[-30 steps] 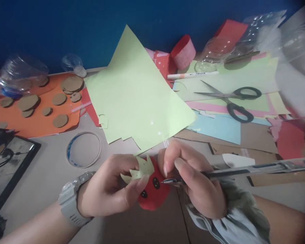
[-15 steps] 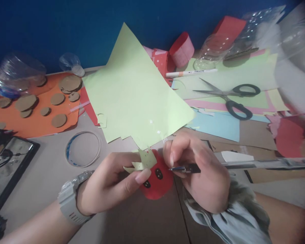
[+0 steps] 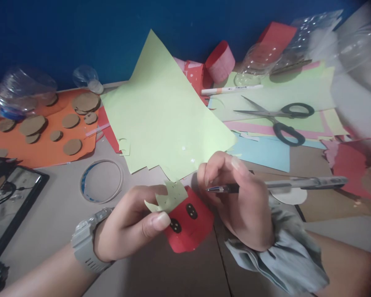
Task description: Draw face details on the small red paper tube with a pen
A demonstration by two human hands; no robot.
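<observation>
My left hand (image 3: 132, 225), with a grey watch on its wrist, grips a red paper strawberry figure (image 3: 191, 233) by its upper left side. Two black oval eyes with pale dots show on the red front. A light green jagged paper top (image 3: 171, 196) sticks up from it, beside my thumb. My right hand (image 3: 238, 198) holds a pen (image 3: 303, 183) between its fingers, the tip pointing left, apart from the paper. A grey scrunchie is around the right wrist. The back of the figure is hidden.
A large light green sheet (image 3: 167, 111) lies ahead. Scissors (image 3: 276, 117) rest open on stacked coloured papers at right, near a marker (image 3: 231, 89). At left are a tape roll (image 3: 101, 181), cardboard discs (image 3: 72, 147) on orange paper (image 3: 83, 154), and a framed dark-edged object (image 3: 15, 206).
The red figure has turned and come slightly lower, showing more of its front. My right hand has shifted up a little, and the pen's back end has swung upward.
</observation>
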